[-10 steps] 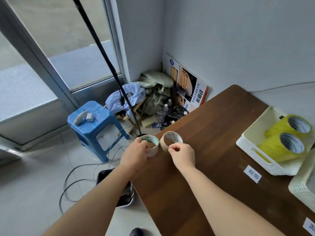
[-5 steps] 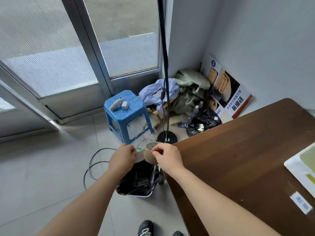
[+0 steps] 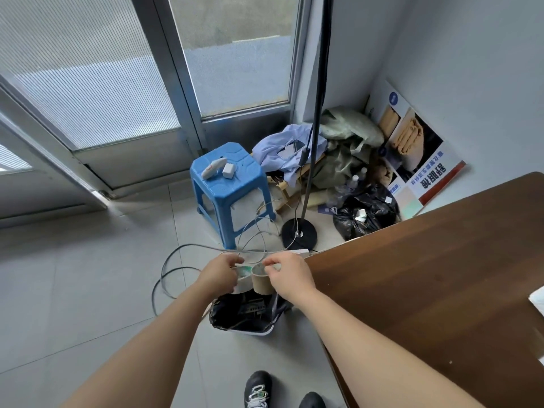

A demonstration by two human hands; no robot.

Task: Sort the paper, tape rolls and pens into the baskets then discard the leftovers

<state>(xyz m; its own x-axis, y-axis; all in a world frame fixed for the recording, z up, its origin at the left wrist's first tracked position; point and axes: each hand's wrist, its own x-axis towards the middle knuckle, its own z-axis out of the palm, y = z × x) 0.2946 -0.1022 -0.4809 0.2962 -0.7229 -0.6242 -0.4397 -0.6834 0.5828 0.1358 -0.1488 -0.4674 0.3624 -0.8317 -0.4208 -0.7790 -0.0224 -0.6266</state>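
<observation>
My left hand (image 3: 219, 273) grips a nearly used-up whitish tape roll (image 3: 243, 278) with green print inside. My right hand (image 3: 290, 276) pinches the rim of a bare brown cardboard tape core (image 3: 261, 279). Both are held side by side off the left edge of the brown table (image 3: 426, 260), directly above a floor bin lined with a black bag (image 3: 245, 315). A white basket's corner (image 3: 537, 298) shows at the right edge of the view.
A blue plastic stool (image 3: 231, 184) stands ahead on the tiled floor, with loose grey cables (image 3: 176, 272) beside it. A black lamp stand (image 3: 298, 234), a full black rubbish bag (image 3: 365, 214) and piled cloth fill the corner. My shoes (image 3: 259, 390) are below.
Both hands carried the two rolls leftward off the table to a spot over the bin. The view swung left, so the baskets with the yellow tape left the frame.
</observation>
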